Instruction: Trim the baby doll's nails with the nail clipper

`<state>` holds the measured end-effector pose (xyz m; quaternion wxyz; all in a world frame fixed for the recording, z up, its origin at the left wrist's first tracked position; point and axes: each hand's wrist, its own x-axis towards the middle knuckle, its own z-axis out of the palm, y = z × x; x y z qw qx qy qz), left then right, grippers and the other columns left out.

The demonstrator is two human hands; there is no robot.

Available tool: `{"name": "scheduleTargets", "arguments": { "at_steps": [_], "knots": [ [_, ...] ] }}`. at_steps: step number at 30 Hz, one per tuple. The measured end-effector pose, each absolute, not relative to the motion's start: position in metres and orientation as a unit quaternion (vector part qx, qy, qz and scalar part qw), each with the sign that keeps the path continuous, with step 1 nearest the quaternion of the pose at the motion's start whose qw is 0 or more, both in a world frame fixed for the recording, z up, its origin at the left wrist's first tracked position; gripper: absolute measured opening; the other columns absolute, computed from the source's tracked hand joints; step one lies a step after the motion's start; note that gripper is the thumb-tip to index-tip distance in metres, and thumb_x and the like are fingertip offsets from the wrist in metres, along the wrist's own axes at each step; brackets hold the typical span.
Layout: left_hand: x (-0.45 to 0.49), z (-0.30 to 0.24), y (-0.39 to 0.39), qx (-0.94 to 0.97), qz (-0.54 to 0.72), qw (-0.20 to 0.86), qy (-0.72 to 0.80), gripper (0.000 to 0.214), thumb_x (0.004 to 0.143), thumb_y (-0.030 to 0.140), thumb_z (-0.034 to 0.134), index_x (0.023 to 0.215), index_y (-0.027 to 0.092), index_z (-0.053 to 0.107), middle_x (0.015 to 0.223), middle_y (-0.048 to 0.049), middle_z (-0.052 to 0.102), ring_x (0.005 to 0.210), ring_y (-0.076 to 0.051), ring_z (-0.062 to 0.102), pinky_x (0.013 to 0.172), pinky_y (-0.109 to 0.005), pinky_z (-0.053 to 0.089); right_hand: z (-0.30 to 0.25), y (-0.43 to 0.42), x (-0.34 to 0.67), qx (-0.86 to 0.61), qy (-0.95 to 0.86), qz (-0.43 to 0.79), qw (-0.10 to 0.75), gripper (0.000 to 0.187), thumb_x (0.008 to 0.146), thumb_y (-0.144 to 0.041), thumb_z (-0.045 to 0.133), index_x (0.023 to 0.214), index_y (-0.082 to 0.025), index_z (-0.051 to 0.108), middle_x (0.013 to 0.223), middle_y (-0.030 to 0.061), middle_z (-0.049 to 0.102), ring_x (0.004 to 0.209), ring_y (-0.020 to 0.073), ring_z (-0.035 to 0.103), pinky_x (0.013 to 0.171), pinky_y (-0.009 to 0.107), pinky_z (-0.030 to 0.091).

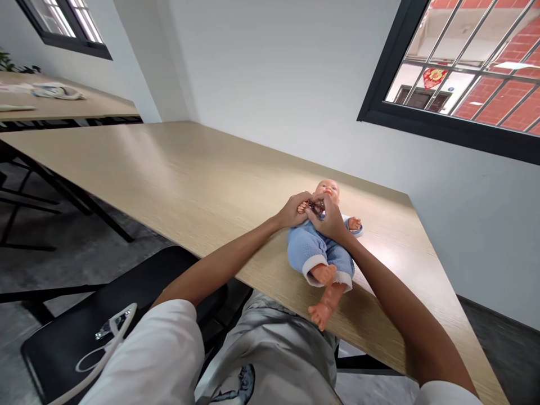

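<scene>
A baby doll (323, 247) in a light blue fleece suit lies on its back on the wooden table (177, 180), its bare feet hanging past the near edge. My left hand (292, 210) and my right hand (330, 219) meet over the doll's chest just below its chin. Both hands are closed in a pinch on a small dark item (315, 208) that I cannot make out. The doll's head shows above my fingers and one of its arms sticks out to the right.
A black chair (84, 326) with white cables on its seat stands at my lower left. A second table (63, 101) with papers is at the far left. White walls and a barred window (468, 62) lie behind the table.
</scene>
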<state>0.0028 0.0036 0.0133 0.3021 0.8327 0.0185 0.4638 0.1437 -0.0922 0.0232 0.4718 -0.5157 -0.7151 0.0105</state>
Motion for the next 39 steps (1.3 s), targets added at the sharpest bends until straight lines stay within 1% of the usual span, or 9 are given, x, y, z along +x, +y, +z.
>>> {"name": "scheduleTargets", "arguments": {
  "at_steps": [3,7,10,15,21,24,28,32,39],
  "knots": [
    [0.0013,0.0136,0.0052,0.844,0.462,0.271,0.023,0.017,0.083,0.032,0.055,0.089,0.016,0.057,0.082,-0.003,0.061,0.075,-0.015,0.056,0.071,-0.027,0.047,0.0264,-0.094,0.1423,-0.522,-0.715,0.0,0.465,0.028,0.084,-0.035,0.063,0.104,-0.025,0.047,0.084,0.0016,0.062,0.068,0.0194,0.06,0.064,0.036,0.051],
    [0.0002,0.0145,0.0066,0.854,0.458,0.245,0.015,0.016,0.086,0.033,0.054,0.086,0.017,0.054,0.082,-0.0033,0.058,0.074,-0.015,0.054,0.07,-0.029,0.046,0.0285,-0.0952,0.141,-0.533,-0.719,-0.015,0.446,0.024,0.084,-0.036,0.062,0.101,-0.025,0.048,0.08,0.0008,0.062,0.067,0.0199,0.06,0.065,0.036,0.049],
    [-0.0009,0.0158,0.0067,0.859,0.45,0.246,0.01,0.018,0.087,0.035,0.053,0.086,0.018,0.054,0.082,-0.0035,0.059,0.073,-0.016,0.053,0.07,-0.029,0.046,0.0281,-0.0954,0.1408,-0.536,-0.717,-0.021,0.445,0.023,0.085,-0.036,0.062,0.101,-0.026,0.049,0.079,0.0007,0.062,0.068,0.0201,0.06,0.064,0.035,0.048],
    [-0.0025,0.0171,0.0058,0.862,0.44,0.252,0.011,0.024,0.09,0.04,0.051,0.089,0.017,0.056,0.085,-0.0051,0.062,0.076,-0.016,0.056,0.073,-0.029,0.048,0.0268,-0.0959,0.1412,-0.532,-0.722,-0.025,0.442,0.025,0.083,-0.035,0.063,0.103,-0.025,0.052,0.074,-0.0005,0.059,0.063,0.0189,0.056,0.062,0.034,0.047],
    [-0.0018,0.0159,0.0055,0.855,0.453,0.251,0.0,0.032,0.094,0.046,0.047,0.092,0.016,0.057,0.087,-0.0066,0.064,0.077,-0.017,0.058,0.075,-0.03,0.048,0.0268,-0.0966,0.1413,-0.519,-0.724,-0.03,0.454,0.026,0.082,-0.032,0.062,0.105,-0.024,0.053,0.088,0.0038,0.067,0.072,0.0202,0.061,0.067,0.035,0.051],
    [-0.0017,0.0159,0.0041,0.858,0.451,0.245,0.02,0.03,0.094,0.044,0.048,0.093,0.016,0.058,0.086,-0.006,0.064,0.076,-0.016,0.057,0.075,-0.029,0.048,0.0266,-0.096,0.1414,-0.508,-0.72,-0.042,0.471,0.021,0.084,-0.029,0.058,0.104,-0.024,0.054,0.093,0.005,0.068,0.074,0.0199,0.063,0.068,0.035,0.052],
    [-0.0012,0.0165,0.0028,0.857,0.454,0.241,0.029,0.023,0.094,0.037,0.048,0.091,0.016,0.058,0.082,-0.0043,0.062,0.074,-0.015,0.055,0.072,-0.028,0.046,0.0251,-0.0938,0.1418,-0.496,-0.713,-0.056,0.493,0.015,0.087,-0.027,0.055,0.101,-0.024,0.054,0.091,0.0045,0.068,0.072,0.0185,0.064,0.065,0.033,0.052],
    [-0.0005,0.0168,0.0027,0.853,0.464,0.239,0.011,0.021,0.094,0.034,0.048,0.09,0.016,0.057,0.081,-0.004,0.062,0.072,-0.014,0.055,0.069,-0.027,0.046,0.0234,-0.0913,0.1427,-0.492,-0.71,-0.06,0.499,0.013,0.088,-0.029,0.056,0.099,-0.023,0.054,0.088,0.0039,0.068,0.07,0.0181,0.064,0.064,0.032,0.053],
    [-0.0003,0.0184,0.0013,0.854,0.465,0.232,0.02,0.02,0.095,0.033,0.048,0.088,0.016,0.056,0.079,-0.0027,0.061,0.07,-0.013,0.053,0.068,-0.026,0.044,0.0211,-0.0899,0.1443,-0.495,-0.704,-0.06,0.506,0.012,0.091,-0.033,0.054,0.1,-0.024,0.054,0.089,0.0051,0.069,0.075,0.02,0.067,0.068,0.035,0.056]
  ]
}}
